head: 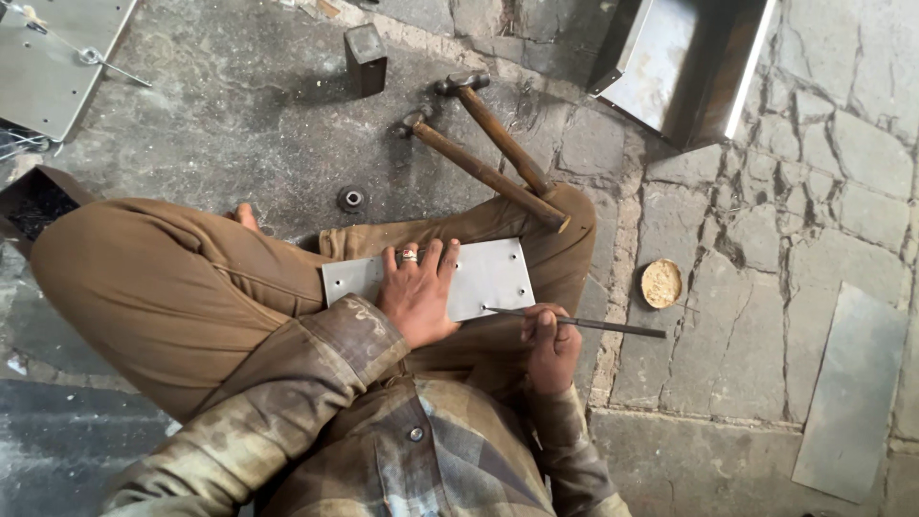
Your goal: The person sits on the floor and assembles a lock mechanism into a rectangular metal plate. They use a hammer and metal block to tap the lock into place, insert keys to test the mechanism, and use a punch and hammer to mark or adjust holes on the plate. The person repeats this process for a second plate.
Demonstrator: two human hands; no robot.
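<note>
On the stone floor, a round dish holds yellowish powder.

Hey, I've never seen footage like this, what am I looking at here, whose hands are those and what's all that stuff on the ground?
This is one picture from a camera worn on a person's head, looking down at their own lap and hands. The person sits cross-legged on a cracked stone floor. A flat grey metal plate rests on their leg. The left hand, wearing a ring, presses flat on the plate. The right hand grips a thin metal rod, its tip touching the plate's near edge. Beyond the knee lie two wooden-handled hammers, a small dark metal block, a ring-shaped nut and a small round tin. Folded sheet metal sits further off.
</note>
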